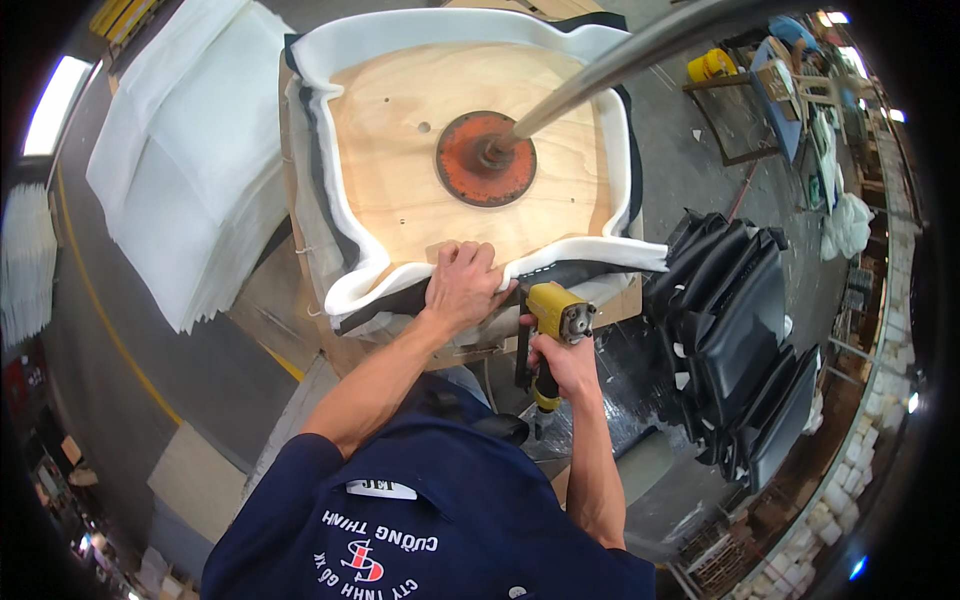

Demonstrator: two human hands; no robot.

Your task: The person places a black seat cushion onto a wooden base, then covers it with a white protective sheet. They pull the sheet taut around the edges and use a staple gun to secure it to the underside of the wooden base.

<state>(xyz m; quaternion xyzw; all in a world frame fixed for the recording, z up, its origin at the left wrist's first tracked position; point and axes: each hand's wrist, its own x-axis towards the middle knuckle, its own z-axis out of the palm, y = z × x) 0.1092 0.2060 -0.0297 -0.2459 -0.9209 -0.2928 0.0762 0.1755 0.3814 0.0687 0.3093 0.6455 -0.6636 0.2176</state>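
**One seat base, two hands, one staple gun**

A single plywood seat board [400, 170] lies face down on the surface [300, 290], with white foam padding [340, 215] and a dark cover [385, 300] wrapped up around its edge. One round orange-red metal disc [485, 158] sits at the middle of the board, and one grey metal pole [610, 65] slants away from it toward the upper right.

The left hand [460, 285] lies flat on the near edge of the board, fingers bent over the folded foam and cover, its grip pressed down on that fold rather than closed around anything. The right hand [565, 365] has its grip wrapped tight around the handle of one yellow staple gun [555, 320]; the gun's head stands just beside the left hand's fingers, at the near edge of the seat.

To the left of the board stands one tall stack of white foam sheets [190, 150]. To the right, on the floor, leans a row of black seat shells [735, 340]; the exact count cannot be told, since they overlap. A line of pale blocks [880, 400] runs along the far right rim, too small to count. One yellow object [708, 66] rests near the upper right, too small to make out
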